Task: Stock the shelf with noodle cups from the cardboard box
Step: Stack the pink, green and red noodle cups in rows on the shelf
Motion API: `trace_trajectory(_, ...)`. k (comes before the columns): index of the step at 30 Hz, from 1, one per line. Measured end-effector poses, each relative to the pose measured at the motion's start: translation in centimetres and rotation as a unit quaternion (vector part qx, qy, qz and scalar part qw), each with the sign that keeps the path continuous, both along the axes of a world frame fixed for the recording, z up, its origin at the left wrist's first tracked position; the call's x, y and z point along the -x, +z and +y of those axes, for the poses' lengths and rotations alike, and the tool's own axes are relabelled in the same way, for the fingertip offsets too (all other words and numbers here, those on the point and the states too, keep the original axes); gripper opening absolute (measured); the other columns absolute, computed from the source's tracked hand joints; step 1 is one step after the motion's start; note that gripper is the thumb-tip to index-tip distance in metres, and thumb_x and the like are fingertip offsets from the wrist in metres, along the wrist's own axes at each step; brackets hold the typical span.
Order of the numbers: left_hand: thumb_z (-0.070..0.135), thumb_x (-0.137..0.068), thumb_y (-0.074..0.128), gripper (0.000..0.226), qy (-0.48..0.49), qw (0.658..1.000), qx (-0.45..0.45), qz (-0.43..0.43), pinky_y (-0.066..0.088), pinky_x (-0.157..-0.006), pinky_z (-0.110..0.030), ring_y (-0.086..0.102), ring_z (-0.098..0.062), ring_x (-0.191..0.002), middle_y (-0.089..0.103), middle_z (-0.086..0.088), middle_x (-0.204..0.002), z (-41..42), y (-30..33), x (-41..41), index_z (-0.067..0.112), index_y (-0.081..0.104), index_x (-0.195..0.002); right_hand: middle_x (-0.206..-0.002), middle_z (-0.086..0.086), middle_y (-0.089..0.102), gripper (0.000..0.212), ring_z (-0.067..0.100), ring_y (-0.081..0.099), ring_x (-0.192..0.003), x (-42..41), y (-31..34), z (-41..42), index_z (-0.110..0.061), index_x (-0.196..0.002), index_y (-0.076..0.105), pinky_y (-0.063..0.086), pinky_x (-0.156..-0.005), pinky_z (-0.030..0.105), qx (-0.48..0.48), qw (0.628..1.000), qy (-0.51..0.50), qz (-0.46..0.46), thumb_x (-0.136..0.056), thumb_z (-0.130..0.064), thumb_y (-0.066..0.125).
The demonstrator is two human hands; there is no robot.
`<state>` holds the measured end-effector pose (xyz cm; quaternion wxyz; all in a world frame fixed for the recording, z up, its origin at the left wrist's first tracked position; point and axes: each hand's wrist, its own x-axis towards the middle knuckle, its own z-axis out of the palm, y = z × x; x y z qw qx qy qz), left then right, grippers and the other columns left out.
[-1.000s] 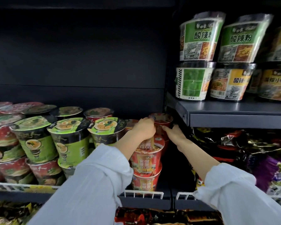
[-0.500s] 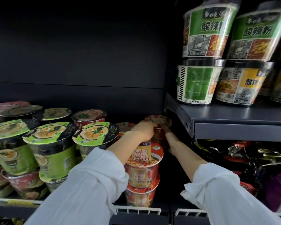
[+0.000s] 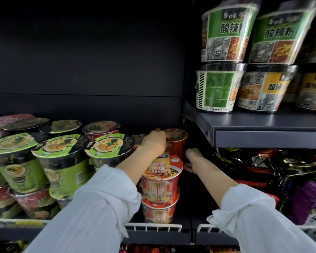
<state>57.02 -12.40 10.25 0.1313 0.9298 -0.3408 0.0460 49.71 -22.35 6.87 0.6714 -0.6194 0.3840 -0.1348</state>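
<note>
A red noodle cup (image 3: 178,143) stands at the back of the middle shelf, on the right end of the row. My left hand (image 3: 156,141) grips its top rim from the left. My right hand (image 3: 192,159) reaches into the dark gap on the cup's right and curls round its lower side; its fingertips are partly hidden. In front stands a stack of two red cups (image 3: 161,181), and my left forearm passes over it. The cardboard box is out of view.
Green-lidded cups (image 3: 62,161) stacked on red ones fill the shelf's left part. A white wire rail (image 3: 153,227) runs along the front edge. A grey upper shelf (image 3: 263,137) at the right carries large green and yellow bowls (image 3: 224,33). Dark snack bags (image 3: 281,172) lie beneath.
My right hand has slid from the rim of the back red cup down along its right side. My left hand stays on the rim. The view has moved closer to the shelf.
</note>
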Motion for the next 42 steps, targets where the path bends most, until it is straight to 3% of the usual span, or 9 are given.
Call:
trace_trajectory(3, 0.018, -0.096, 0.05, 0.041, -0.016, 1.0, -0.001, 0.006, 0.044, -0.101, -0.041, 0.047, -0.028, -0.124, 0.045, -0.009, -0.138, -0.4, -0.3, 0.1, 0.025, 0.047, -0.136, -0.073, 0.008, 0.049, 0.015, 0.018, 0.048, -0.061, -0.7, -1.7, -0.3, -0.008, -0.096, 0.05, 0.042, -0.052, 0.027, 0.03, 0.998, 0.026, 0.053, -0.098, -0.01, 0.035)
trace_trajectory(11, 0.009, -0.095, 0.044, 0.03, -0.046, 0.992, -0.055, -0.107, 0.047, -0.088, -0.037, 0.056, -0.032, -0.108, 0.054, -0.014, -0.122, -0.9, 0.5, 1.3, 0.014, 0.054, -0.123, -0.07, 0.013, 0.051, 0.026, 0.022, 0.052, -0.057, -1.5, -3.1, -1.2, -0.005, -0.082, 0.043, 0.041, -0.026, 0.02, 0.005, 0.998, 0.011, 0.057, -0.102, -0.008, 0.026)
trace_trajectory(15, 0.007, -0.092, 0.047, 0.026, -0.077, 0.973, -0.105, -0.188, 0.045, -0.075, -0.034, 0.062, -0.031, -0.099, 0.062, -0.011, -0.111, -0.6, 0.8, 2.4, 0.015, 0.062, -0.113, -0.075, 0.017, 0.058, 0.02, 0.024, 0.06, -0.05, 0.6, -1.4, -0.5, -0.002, -0.081, 0.045, 0.048, -0.03, 0.025, 0.069, 0.99, 0.09, 0.085, -0.098, 0.003, 0.035)
trace_trajectory(17, 0.006, -0.091, 0.048, 0.029, -0.085, 0.969, -0.106, -0.206, 0.044, -0.075, -0.035, 0.062, -0.033, -0.1, 0.062, -0.011, -0.112, -0.4, 0.7, 3.0, 0.016, 0.063, -0.114, -0.097, 0.025, 0.064, 0.01, 0.033, 0.069, -0.062, 1.3, -0.3, 0.0, 0.002, -0.089, 0.049, 0.056, -0.043, 0.037, 0.156, 0.968, 0.129, 0.151, -0.095, 0.005, 0.041)
trace_trajectory(20, 0.008, -0.092, 0.048, 0.03, -0.085, 0.976, -0.076, -0.183, 0.047, -0.081, -0.035, 0.062, -0.033, -0.1, 0.063, -0.011, -0.113, 0.1, 0.8, 3.4, 0.019, 0.066, -0.113, -0.125, 0.023, 0.055, 0.03, 0.035, 0.063, -0.107, 2.1, 0.5, 0.0, 0.003, -0.12, 0.052, 0.056, -0.083, 0.041, 0.387, 0.878, 0.161, 0.23, -0.091, 0.004, 0.047)
trace_trajectory(22, 0.012, -0.092, 0.051, 0.03, -0.073, 0.984, -0.058, -0.152, 0.048, -0.084, -0.036, 0.062, -0.032, -0.102, 0.063, -0.011, -0.116, 0.4, 0.9, 3.4, 0.021, 0.065, -0.117, -0.13, 0.019, 0.053, 0.037, 0.031, 0.057, -0.117, 2.8, 0.2, -0.1, 0.0, -0.127, 0.05, 0.05, -0.094, 0.036, 0.479, 0.821, 0.189, 0.247, -0.09, 0.003, 0.046)
trace_trajectory(28, 0.013, -0.092, 0.054, 0.027, -0.045, 0.987, -0.065, -0.138, 0.047, -0.085, -0.036, 0.063, -0.031, -0.1, 0.064, -0.01, -0.113, 0.2, 1.0, 3.1, 0.02, 0.066, -0.115, -0.132, 0.019, 0.052, 0.034, 0.029, 0.053, -0.122, 3.8, -1.6, -0.7, 0.003, -0.126, 0.051, 0.044, -0.095, 0.029, 0.518, 0.753, 0.306, 0.266, -0.093, 0.003, 0.043)
trace_trajectory(36, 0.012, -0.093, 0.053, 0.033, -0.054, 0.978, -0.079, -0.184, 0.042, -0.094, -0.036, 0.062, -0.027, -0.103, 0.066, -0.007, -0.115, -0.3, 0.3, 2.5, 0.025, 0.062, -0.121, -0.139, 0.012, 0.044, 0.041, 0.032, 0.044, -0.128, 3.4, -3.5, -1.0, -0.011, -0.134, 0.047, 0.041, -0.105, 0.042, 0.58, 0.726, 0.292, 0.225, -0.093, -0.007, 0.042)
trace_trajectory(42, 0.014, -0.094, 0.051, 0.027, -0.045, 0.972, -0.094, -0.212, 0.039, -0.096, -0.037, 0.062, -0.026, -0.101, 0.066, -0.005, -0.111, -0.8, 0.6, 3.0, 0.024, 0.067, -0.113, -0.129, 0.01, 0.056, 0.036, 0.026, 0.054, -0.121, 2.7, -2.7, 1.0, -0.011, -0.126, 0.057, 0.047, -0.093, 0.036, 0.646, 0.704, 0.216, 0.201, -0.098, -0.007, 0.035)
